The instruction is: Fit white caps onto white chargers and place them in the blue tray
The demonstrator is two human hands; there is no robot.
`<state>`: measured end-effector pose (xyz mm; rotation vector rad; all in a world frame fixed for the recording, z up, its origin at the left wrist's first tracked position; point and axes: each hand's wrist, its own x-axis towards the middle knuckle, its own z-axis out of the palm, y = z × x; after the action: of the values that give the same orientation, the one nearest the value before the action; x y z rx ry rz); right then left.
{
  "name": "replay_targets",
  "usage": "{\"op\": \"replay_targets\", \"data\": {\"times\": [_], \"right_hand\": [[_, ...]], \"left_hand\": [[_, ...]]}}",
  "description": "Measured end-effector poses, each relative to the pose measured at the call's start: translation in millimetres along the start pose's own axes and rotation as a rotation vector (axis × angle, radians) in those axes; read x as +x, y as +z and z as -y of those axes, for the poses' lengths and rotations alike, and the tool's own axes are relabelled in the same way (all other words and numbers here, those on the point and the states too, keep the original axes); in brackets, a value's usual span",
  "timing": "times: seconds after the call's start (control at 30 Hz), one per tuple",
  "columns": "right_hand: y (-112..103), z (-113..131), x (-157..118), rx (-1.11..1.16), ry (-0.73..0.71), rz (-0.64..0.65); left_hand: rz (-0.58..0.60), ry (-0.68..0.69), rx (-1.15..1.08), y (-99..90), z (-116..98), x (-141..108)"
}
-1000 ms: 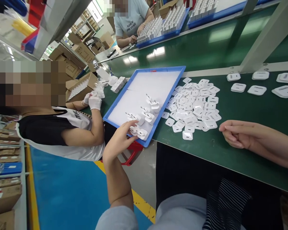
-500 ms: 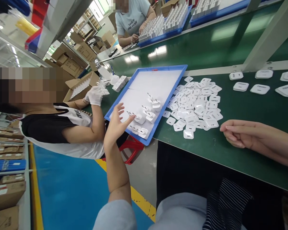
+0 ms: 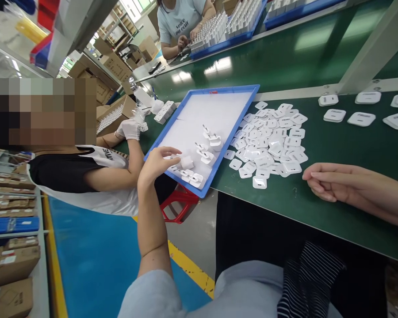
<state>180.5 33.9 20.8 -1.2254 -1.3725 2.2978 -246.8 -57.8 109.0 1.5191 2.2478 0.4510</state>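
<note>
Fingers of left hand (image 3: 155,162) bent over one side of a white plug (image 3: 187,163), near corner of blue-rimmed tray (image 3: 215,170); gripping or only touching, can't tell. Other plugs (image 3: 215,141) beside it. Right hand (image 3: 334,183): fingers folded together, at green table (image 3: 285,198), just beside white rounded-square pieces (image 3: 268,141).

L fingers (image 3: 173,151), spread b4, now pinch white plug (image 3: 187,163); plug's nudged twd L.
</note>
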Motion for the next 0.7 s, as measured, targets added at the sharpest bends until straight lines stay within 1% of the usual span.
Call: {"op": "replay_targets", "data": {"times": [0.1,0.17,0.2,0.33,0.37,0.4,0.43,0.5,0.53,0.57,0.63,0.67,0.7], "right_hand": [[1,1,0,0.002,0.008,-0.004],[1,2,0,0.006,0.009,-0.013],[1,2,-1,0.007,0.01,-0.015],[1,2,-2,0.01,0.014,-0.004],[1,2,-2,0.012,0.015,-0.001],[2,3,-2,0.014,0.016,0.0],[2,3,-2,0.016,0.017,-0.002],[2,4,-3,0.016,0.022,-0.013],[2,4,-3,0.016,0.023,-0.023],[3,4,-3,0.015,0.025,-0.032],[3,5,-2,0.015,0.028,-0.04],[4,5,-2,0.016,0.028,-0.039],[4,5,-2,0.016,0.028,-0.035]], "left_hand": [[0.134,0.091,0.061,0.5,7,2],[0.179,0.105,0.049,1.9,13,7],[0.162,0.088,0.037,2.4,17,10],[-0.015,-0.026,0.004,-0.5,29,13],[-0.018,-0.043,-0.004,-2.6,30,11],[0.02,-0.048,-0.014,-5.1,30,8],[0.092,-0.042,-0.03,-7.9,29,4],[0.247,-0.017,-0.073,-14.0,27,-5],[0.286,0.0,-0.086,-16.8,26,-9],[0.283,0.028,-0.083,-19.2,24,-12],[0.215,0.111,-0.029,-22.4,22,-18],[0.204,0.155,0.009,-22.9,21,-20],[0.219,0.194,0.051,-22.5,19,-21]]}}
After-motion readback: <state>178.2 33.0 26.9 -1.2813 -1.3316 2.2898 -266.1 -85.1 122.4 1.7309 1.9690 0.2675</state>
